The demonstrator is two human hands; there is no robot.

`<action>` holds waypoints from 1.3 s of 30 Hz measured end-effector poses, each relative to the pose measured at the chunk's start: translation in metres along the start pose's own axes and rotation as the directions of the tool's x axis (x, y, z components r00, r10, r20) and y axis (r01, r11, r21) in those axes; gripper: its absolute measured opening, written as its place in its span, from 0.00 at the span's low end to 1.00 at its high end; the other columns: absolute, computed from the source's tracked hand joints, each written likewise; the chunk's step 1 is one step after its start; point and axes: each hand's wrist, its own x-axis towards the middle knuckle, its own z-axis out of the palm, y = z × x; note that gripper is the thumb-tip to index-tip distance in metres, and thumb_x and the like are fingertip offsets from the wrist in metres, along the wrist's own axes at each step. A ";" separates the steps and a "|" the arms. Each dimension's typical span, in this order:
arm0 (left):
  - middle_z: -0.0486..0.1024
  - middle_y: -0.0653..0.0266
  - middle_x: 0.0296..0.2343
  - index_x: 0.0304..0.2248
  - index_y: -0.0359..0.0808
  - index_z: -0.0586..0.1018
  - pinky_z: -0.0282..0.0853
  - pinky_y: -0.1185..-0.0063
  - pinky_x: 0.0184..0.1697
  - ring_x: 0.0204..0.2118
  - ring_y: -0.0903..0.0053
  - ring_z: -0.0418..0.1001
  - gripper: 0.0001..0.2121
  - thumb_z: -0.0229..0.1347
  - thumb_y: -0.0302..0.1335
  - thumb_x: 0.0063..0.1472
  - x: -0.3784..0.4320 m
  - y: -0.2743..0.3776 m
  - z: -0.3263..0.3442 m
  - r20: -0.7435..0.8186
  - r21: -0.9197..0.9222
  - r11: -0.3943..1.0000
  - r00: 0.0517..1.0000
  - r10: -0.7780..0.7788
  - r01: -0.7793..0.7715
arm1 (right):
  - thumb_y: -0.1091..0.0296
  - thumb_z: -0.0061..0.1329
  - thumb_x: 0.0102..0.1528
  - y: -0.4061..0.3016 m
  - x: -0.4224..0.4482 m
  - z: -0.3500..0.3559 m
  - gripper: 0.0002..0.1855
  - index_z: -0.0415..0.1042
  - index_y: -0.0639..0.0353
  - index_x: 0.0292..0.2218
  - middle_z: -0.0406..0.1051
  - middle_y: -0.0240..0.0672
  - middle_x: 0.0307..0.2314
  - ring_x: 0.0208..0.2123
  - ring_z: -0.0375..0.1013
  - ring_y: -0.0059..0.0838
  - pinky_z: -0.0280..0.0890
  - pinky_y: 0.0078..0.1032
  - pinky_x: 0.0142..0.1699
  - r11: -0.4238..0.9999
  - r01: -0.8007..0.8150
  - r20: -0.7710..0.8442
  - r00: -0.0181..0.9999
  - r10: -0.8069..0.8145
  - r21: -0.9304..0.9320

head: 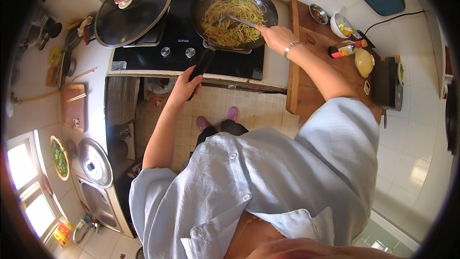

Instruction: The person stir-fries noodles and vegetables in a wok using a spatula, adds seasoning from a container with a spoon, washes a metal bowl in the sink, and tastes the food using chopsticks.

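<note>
A dark wok [268, 9] sits on the right burner of a black gas stove [172, 61]. Noodle-like strands [230, 7], yellowish and mixed with bits of green, fill its bottom. My left hand [187, 84] is wrapped around the wok's long black handle [205, 63]. In my right hand [276, 39] is the metal handle of a cooking spatula [239, 19]; its head is partly buried in the strands. A bracelet circles my right wrist.
Left of the wok, a large glass lid [138, 14] covers the other burner. A wooden table [312, 64] at right bears a sauce bottle [346, 48], a yellow bowl [364, 63] and a white bowl [339, 25]. Further left are a cutting board [73, 109] and a sink [102, 205].
</note>
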 end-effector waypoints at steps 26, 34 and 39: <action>0.68 0.69 0.19 0.52 0.33 0.66 0.59 0.84 0.18 0.17 0.86 0.64 0.21 0.52 0.28 0.59 0.001 0.002 0.001 -0.014 0.030 0.999 1.000 0.022 -0.021 | 0.64 0.33 0.60 0.047 -0.002 0.001 0.18 0.67 0.44 0.50 0.72 0.47 0.22 0.24 0.72 0.46 0.66 0.42 0.29 0.979 -0.194 -0.042 0.979 0.197 0.062; 0.68 0.69 0.19 0.52 0.33 0.66 0.60 0.85 0.17 0.16 0.85 0.64 0.21 0.51 0.27 0.59 0.001 -0.002 -0.001 -0.010 0.024 1.000 1.000 0.009 -0.009 | 0.67 0.37 0.58 0.017 -0.057 -0.047 0.17 0.70 0.48 0.47 0.73 0.46 0.24 0.27 0.72 0.46 0.66 0.40 0.31 1.000 0.010 0.091 0.996 -0.011 0.010; 0.68 0.69 0.19 0.52 0.34 0.66 0.60 0.85 0.17 0.17 0.86 0.64 0.21 0.52 0.28 0.60 0.000 -0.001 0.000 0.010 0.031 0.999 0.999 0.031 -0.031 | 0.65 0.34 0.58 0.026 0.008 -0.029 0.18 0.71 0.47 0.47 0.73 0.47 0.29 0.30 0.73 0.47 0.67 0.41 0.36 0.993 -0.101 0.009 0.995 0.100 0.068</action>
